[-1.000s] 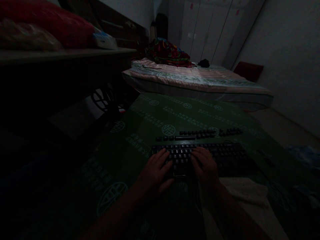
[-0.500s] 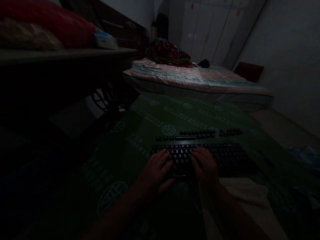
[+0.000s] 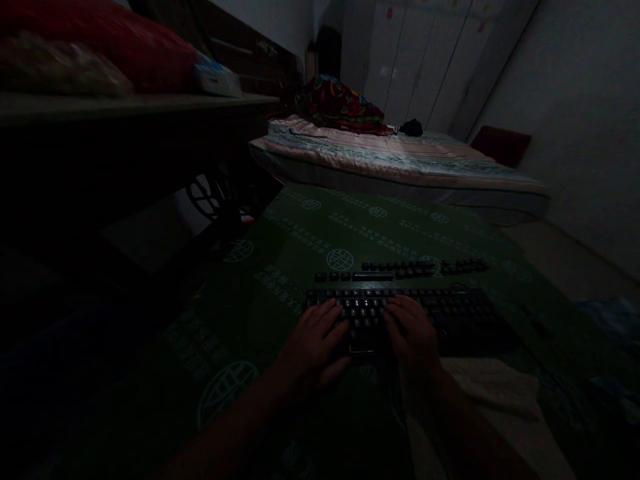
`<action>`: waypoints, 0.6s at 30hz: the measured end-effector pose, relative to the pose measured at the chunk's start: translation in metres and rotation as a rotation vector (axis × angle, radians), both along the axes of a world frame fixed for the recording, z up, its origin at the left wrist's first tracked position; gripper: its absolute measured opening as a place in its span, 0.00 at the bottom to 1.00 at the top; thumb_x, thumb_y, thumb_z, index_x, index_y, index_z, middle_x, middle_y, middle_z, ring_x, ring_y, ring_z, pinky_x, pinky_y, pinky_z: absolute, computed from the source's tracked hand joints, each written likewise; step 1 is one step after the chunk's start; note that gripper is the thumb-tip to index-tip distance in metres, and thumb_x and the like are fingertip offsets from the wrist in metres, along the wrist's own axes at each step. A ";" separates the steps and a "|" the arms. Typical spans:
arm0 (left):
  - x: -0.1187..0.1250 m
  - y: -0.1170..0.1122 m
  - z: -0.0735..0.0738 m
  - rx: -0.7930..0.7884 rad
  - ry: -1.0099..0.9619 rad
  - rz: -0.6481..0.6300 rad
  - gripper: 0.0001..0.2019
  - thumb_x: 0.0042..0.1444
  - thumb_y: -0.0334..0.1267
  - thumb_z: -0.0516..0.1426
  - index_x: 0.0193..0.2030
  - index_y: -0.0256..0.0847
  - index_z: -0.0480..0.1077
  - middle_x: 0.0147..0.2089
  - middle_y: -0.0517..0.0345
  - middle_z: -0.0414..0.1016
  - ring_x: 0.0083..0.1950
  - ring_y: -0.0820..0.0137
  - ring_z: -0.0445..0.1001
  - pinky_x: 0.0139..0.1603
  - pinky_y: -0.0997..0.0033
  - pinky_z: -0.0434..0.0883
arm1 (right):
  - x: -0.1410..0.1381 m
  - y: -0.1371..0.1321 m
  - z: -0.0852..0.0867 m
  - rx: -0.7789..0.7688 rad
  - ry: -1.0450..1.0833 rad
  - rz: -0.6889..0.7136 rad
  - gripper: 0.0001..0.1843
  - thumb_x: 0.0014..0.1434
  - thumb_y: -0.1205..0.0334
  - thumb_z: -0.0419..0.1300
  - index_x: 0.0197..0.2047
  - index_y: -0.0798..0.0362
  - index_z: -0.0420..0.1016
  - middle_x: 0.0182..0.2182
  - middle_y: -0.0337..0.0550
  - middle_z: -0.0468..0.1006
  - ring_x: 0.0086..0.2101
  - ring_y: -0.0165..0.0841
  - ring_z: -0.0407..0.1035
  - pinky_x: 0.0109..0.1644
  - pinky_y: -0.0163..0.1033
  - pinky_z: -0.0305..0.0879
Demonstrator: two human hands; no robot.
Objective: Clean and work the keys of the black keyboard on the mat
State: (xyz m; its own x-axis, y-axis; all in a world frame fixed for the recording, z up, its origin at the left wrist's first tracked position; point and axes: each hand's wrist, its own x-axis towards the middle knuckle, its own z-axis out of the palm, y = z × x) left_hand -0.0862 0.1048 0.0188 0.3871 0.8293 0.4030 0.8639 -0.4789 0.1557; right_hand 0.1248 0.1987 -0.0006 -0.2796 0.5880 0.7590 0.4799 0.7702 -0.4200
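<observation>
I have both hands point(image 3: 311, 343) point(image 3: 414, 330) spread over the keyboard point(image 3: 367, 312). Pushing toward the desk's point(image 3: 295, 250) far edge could scatter the loose keys point(image 3: 374, 276).

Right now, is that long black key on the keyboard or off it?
Off: the long black key lies on the green tabletop, beyond the keyboard, in a row with other loose keys.

The keyboard point(image 3: 465, 310) looks like dark plastic with small glints on its keys, and the loose keycaps point(image 3: 413, 273) on its far side look like plastic too. The green tabletop point(image 3: 300, 233) looks smooth and faintly glossy, the near right cloth point(image 3: 495, 383) matt and creased. On the left, the red bag point(image 3: 135, 50) has a plastic sheen; the far bedcover point(image 3: 365, 153) looks like matt fabric
</observation>
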 end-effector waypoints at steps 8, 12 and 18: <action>0.003 0.000 0.002 -0.008 0.041 -0.003 0.20 0.55 0.37 0.56 0.55 0.39 0.65 0.62 0.39 0.62 0.65 0.48 0.57 0.58 0.41 0.61 | 0.000 0.001 -0.002 -0.011 -0.008 -0.001 0.08 0.60 0.67 0.55 0.39 0.53 0.76 0.38 0.50 0.78 0.43 0.39 0.72 0.49 0.51 0.71; 0.004 -0.002 0.003 -0.036 0.022 -0.007 0.20 0.55 0.37 0.56 0.55 0.39 0.65 0.62 0.41 0.62 0.66 0.50 0.56 0.60 0.41 0.58 | -0.001 0.002 0.000 -0.017 -0.020 0.002 0.08 0.60 0.66 0.55 0.39 0.53 0.76 0.38 0.50 0.78 0.44 0.39 0.71 0.50 0.51 0.70; 0.004 -0.002 0.003 -0.026 -0.004 -0.018 0.19 0.55 0.37 0.56 0.55 0.40 0.66 0.62 0.44 0.63 0.65 0.51 0.57 0.61 0.42 0.57 | -0.005 0.004 0.019 -0.087 -0.113 0.043 0.08 0.60 0.65 0.55 0.38 0.52 0.76 0.39 0.48 0.78 0.44 0.38 0.70 0.50 0.46 0.69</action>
State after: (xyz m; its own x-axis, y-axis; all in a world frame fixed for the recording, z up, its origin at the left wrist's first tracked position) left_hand -0.0824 0.1028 0.0221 0.4002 0.8325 0.3832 0.8548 -0.4898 0.1715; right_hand 0.1195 0.2032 0.0185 -0.3864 0.6362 0.6677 0.4956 0.7538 -0.4314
